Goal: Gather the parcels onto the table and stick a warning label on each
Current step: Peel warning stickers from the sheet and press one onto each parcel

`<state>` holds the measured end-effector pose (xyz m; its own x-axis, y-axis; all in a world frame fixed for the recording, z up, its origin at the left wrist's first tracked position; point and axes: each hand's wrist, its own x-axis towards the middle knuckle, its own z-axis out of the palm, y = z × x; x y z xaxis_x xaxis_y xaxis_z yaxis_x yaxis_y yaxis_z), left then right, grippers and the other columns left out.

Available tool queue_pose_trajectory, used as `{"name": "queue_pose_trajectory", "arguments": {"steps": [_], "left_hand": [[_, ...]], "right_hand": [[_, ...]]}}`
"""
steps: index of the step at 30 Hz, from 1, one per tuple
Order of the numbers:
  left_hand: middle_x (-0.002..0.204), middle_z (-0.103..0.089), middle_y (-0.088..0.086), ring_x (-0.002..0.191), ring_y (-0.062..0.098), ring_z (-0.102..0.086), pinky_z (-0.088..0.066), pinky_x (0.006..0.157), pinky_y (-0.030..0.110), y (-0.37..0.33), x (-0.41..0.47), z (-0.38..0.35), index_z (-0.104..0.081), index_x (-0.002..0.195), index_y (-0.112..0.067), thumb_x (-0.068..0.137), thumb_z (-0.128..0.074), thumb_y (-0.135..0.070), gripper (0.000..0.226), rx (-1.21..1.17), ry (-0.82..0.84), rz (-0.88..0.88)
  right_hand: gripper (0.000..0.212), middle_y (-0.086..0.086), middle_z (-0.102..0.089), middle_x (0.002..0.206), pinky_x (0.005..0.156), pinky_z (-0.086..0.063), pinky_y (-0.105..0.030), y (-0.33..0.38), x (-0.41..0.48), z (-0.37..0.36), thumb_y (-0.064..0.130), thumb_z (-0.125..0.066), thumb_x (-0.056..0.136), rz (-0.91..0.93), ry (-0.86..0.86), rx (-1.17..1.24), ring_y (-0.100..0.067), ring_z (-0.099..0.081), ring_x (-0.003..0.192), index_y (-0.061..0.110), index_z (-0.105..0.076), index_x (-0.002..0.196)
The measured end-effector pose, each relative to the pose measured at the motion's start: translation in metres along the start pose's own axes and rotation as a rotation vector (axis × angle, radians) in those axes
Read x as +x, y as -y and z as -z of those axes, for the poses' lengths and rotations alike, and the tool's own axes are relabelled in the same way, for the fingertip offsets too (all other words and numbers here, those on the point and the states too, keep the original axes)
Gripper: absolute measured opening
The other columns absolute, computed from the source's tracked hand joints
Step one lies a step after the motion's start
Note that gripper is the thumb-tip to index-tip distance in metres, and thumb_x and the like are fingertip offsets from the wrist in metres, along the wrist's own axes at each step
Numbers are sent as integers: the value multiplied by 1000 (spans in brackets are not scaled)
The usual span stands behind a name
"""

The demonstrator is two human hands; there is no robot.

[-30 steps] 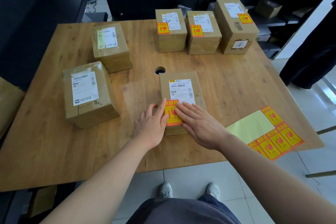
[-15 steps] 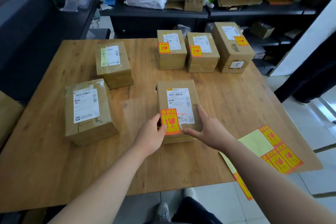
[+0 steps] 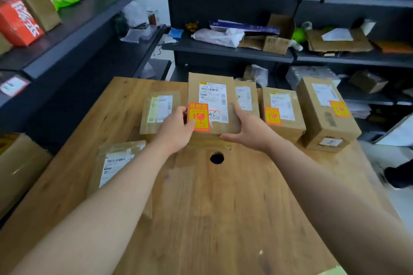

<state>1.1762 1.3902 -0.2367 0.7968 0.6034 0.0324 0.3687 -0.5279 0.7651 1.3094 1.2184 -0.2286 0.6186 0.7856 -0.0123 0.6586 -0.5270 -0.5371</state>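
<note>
A flat brown parcel (image 3: 212,96) with a white shipping slip and an orange warning label (image 3: 198,116) is held above the wooden table (image 3: 223,207), past its round cable hole (image 3: 216,158). My left hand (image 3: 176,128) grips its left near edge and my right hand (image 3: 245,128) grips its right near edge. Behind it stand three parcels in a row: one partly hidden (image 3: 247,98), one with an orange label (image 3: 282,111), one taller with an orange label (image 3: 327,114). Two parcels without warning labels sit at the left, one (image 3: 159,110) farther and one (image 3: 116,163) nearer.
Dark shelving (image 3: 225,51) full of cartons, bags and papers runs behind and to the left of the table. A large carton (image 3: 17,169) stands off the table's left edge. A corner of the yellow label sheet (image 3: 333,271) shows at the bottom right.
Both hands went from pressing the label flat to gripping the parcel's sides. The parcel has been lifted and carried away from me toward the back row. My view has tilted up.
</note>
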Motion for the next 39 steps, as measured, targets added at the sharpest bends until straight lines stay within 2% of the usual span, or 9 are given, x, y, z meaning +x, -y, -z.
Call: {"name": "queue_pose_trajectory", "arguments": {"steps": [6, 11, 15, 21, 27, 29, 33, 36, 39], "left_hand": [[106, -61, -7, 93, 13, -59, -44, 75, 27, 14, 80, 1, -51, 121, -17, 96, -50, -28, 28, 24, -1, 61], [107, -63, -4, 95, 15, -59, -46, 78, 32, 31, 122, -4, -53, 122, -15, 98, -46, -30, 29, 21, -17, 102], [106, -63, -4, 96, 17, -60, -48, 80, 33, 40, 144, -7, -52, 122, -17, 97, -47, -30, 29, 39, -5, 116], [114, -65, -1, 104, 18, -60, -47, 92, 37, 55, 160, -22, -58, 121, -17, 96, -52, -26, 28, 65, 70, 104], [96, -54, -2, 92, 18, -55, -40, 74, 28, 68, 158, -37, -60, 118, -21, 95, -53, -25, 24, 220, 39, 51], [95, -50, -3, 90, 17, -52, -40, 75, 27, 68, 153, -37, -58, 121, -19, 95, -53, -26, 28, 242, 39, 24], [127, -52, 1, 118, 23, -45, -40, 100, 38, 68, 136, -25, -47, 137, -22, 92, -55, -41, 49, 389, 41, -64], [145, -40, 3, 134, 24, -33, -29, 110, 40, 73, 115, -1, -37, 142, -17, 87, -55, -53, 68, 533, 2, -107], [147, -37, 4, 132, 24, -32, -28, 109, 39, 90, 89, 30, -31, 145, -14, 81, -56, -62, 84, 614, -1, -99]], "right_hand": [[95, -5, -50, 136, 91, -41, -31, -8, 88, 7, 52, -72, 74, 35, 21, -63, -22, -49, 117, 13, -24, 146], [74, -2, -61, 114, 78, -46, -33, -19, 134, -4, 51, -72, 74, 44, 32, -59, -21, -56, 98, 19, -39, 132], [69, -2, -61, 108, 68, -40, -29, -27, 160, -14, 50, -73, 72, 36, 46, -56, -16, -51, 86, 20, -42, 126], [59, 0, -59, 97, 65, -45, -32, -46, 176, -31, 51, -72, 71, -3, 78, -140, -18, -54, 83, 17, -48, 113], [55, -5, -50, 103, 65, -41, -29, -47, 180, -52, 44, -70, 75, -15, 57, -225, -22, -53, 86, 11, -53, 115], [53, -7, -49, 113, 70, -43, -30, -46, 176, -56, 43, -68, 77, -7, 51, -239, -26, -54, 97, 11, -53, 117], [58, -9, -41, 141, 97, -40, -35, -33, 162, -61, 46, -62, 83, 82, -29, -312, -26, -41, 125, 13, -48, 129], [68, -7, -32, 151, 104, -37, -37, -9, 147, -69, 50, -59, 85, 99, -33, -274, -25, -35, 134, 15, -39, 140], [69, -8, -31, 151, 104, -38, -38, 20, 131, -83, 52, -59, 84, 138, -4, -245, -26, -35, 135, 16, -39, 140]]}}
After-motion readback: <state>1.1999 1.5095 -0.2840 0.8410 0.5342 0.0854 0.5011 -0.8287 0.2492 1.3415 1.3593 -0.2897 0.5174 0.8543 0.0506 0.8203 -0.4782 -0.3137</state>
